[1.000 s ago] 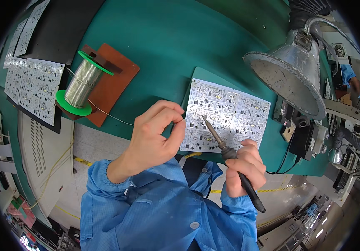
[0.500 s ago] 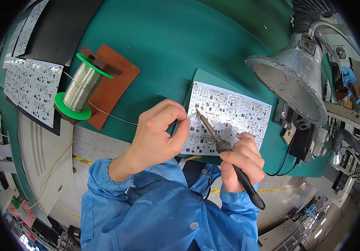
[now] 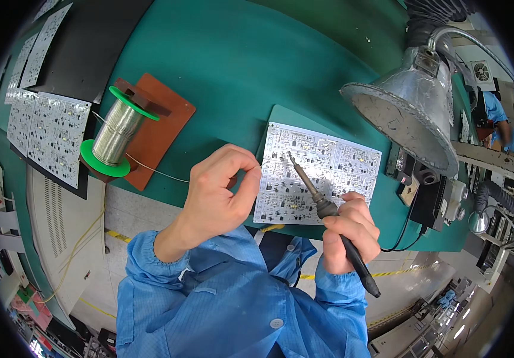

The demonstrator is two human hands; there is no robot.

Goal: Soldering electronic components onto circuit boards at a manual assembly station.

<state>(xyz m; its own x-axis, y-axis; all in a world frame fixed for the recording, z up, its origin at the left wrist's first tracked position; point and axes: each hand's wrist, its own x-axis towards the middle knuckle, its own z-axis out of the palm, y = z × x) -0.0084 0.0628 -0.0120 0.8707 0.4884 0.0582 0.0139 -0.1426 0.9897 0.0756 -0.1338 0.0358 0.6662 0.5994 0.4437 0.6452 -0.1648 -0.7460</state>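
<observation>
My right hand [image 3: 352,232] grips the dark handle of a soldering iron [image 3: 327,207], whose tip points up and left over a white circuit board panel [image 3: 296,194]. Whether the tip touches the board I cannot tell. At the board's left edge, my left hand [image 3: 218,188] pinches solder wire [image 3: 158,172] between thumb and forefinger, and a short end sticks out toward the board. The wire runs back to a solder spool [image 3: 117,132] with green flanges, held on a brown stand [image 3: 172,122]. Beneath the board lies a green sheet [image 3: 290,114].
A metal fume hood [image 3: 403,113] on a flexible duct hangs over the mat's right side. Below it sits a black box [image 3: 430,203] with cables. More circuit boards [image 3: 57,140] lie on a black sheet at the left. Another person's arm [image 3: 499,122] shows far right.
The soldering iron's tip has shifted slightly right across the board. My left hand has drawn a little left, with more wire end showing. The whole view has also shifted slightly.
</observation>
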